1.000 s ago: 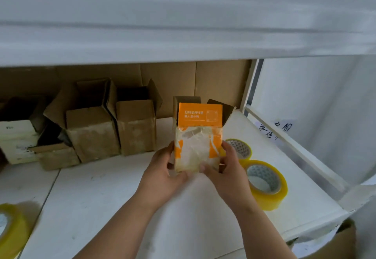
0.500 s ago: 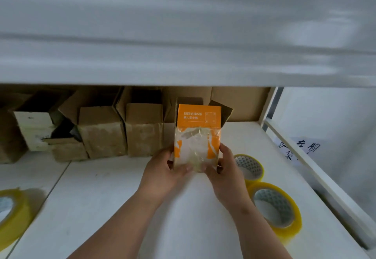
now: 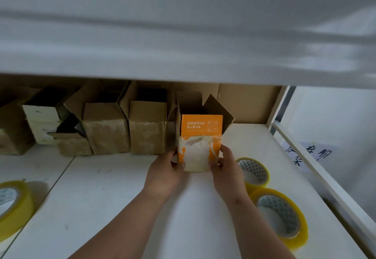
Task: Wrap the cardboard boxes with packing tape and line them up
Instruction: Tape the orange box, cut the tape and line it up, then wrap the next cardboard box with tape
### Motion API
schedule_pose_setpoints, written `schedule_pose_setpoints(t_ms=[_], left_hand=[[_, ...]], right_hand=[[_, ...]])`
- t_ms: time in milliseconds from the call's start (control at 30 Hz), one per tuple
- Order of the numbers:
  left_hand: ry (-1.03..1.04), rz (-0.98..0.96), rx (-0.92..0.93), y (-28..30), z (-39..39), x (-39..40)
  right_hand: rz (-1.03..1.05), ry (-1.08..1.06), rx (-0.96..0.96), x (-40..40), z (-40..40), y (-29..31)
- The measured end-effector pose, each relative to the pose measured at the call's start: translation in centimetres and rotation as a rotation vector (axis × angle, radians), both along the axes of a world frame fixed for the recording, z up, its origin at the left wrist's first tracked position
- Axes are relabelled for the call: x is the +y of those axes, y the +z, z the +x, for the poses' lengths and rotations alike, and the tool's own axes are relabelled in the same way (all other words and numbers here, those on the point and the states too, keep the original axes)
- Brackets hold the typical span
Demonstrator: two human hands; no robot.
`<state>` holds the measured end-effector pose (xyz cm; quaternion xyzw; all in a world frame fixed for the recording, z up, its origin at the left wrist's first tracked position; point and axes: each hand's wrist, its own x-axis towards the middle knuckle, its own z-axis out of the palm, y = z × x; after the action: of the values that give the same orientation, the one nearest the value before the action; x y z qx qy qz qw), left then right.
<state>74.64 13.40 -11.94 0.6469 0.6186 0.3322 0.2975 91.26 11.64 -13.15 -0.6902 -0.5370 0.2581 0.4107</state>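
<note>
- White worktop (image 3: 122, 207) under a low shelf; taped cardboard boxes (image 3: 126, 130) stand in a row along the back.
- Orange box (image 3: 200, 142) upright, flaps open, pinched between left hand (image 3: 165, 174) and right hand (image 3: 227, 169).
- Row's end box lies just left of the grip; left hand nearer the gap.

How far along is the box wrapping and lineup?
Done: two brown taped boxes stand side by side at the back of the shelf. In hand: left hand and right hand hold the taped orange box next to them. Left: its flaps are open; boxes farther left look unaligned.
</note>
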Motion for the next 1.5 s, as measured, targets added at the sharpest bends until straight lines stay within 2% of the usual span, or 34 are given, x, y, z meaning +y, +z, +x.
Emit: schedule_pose_setpoints(t_ms=[200,300,400,500,567,633,700,767,900,1033,1167,1333,1500], left_hand=[[0.030,-0.022,-0.014,-0.8,-0.9,0.9],[0.052,-0.041,-0.148,-0.6,-1.3,1.3],[0.102,-0.100,-0.277,-0.3,-1.6,1.5],[0.052,-0.139,-0.406,0.1,-1.8,1.6],[-0.018,-0.145,-0.268,0.2,-1.9,2.0],[-0.082,-0.129,0.022,0.2,-1.8,2.7],[-0.081,-0.120,0.257,0.3,-1.8,3.3],[-0.035,-0.121,0.396,0.6,-1.7,3.5],[-0.004,-0.096,0.493,0.9,-2.0,2.5],[0.003,-0.076,0.616,0.9,-3.6,0.7],[0.016,-0.030,0.739,1.4,-6.3,-1.1],[-0.001,0.097,0.870,2.5,-11.9,-3.9],[0.040,0.118,1.009,4.2,-21.6,-8.0]], right_hand=[[-0.071,0.030,-0.071,2.3,-1.2,0.4],[-0.085,0.022,-0.045,3.5,-1.9,0.4],[-0.028,0.016,0.079,4.0,-2.7,0.7],[-0.027,0.003,0.151,4.0,-3.4,1.2],[-0.047,0.060,0.082,4.1,-3.4,1.2],[-0.084,0.171,-0.024,4.0,-3.4,1.3],[-0.103,0.242,-0.136,3.9,-3.4,1.4],[-0.086,0.262,-0.192,3.7,-3.6,1.6],[-0.034,0.198,-0.185,3.4,-3.4,0.9],[-0.108,0.220,-0.334,1.7,-3.7,1.1],[-0.065,0.244,-0.535,-0.1,-5.3,0.9],[-0.060,0.279,-0.617,-2.6,-10.7,1.1],[0.053,0.345,-0.727,-4.9,-20.6,3.0]])
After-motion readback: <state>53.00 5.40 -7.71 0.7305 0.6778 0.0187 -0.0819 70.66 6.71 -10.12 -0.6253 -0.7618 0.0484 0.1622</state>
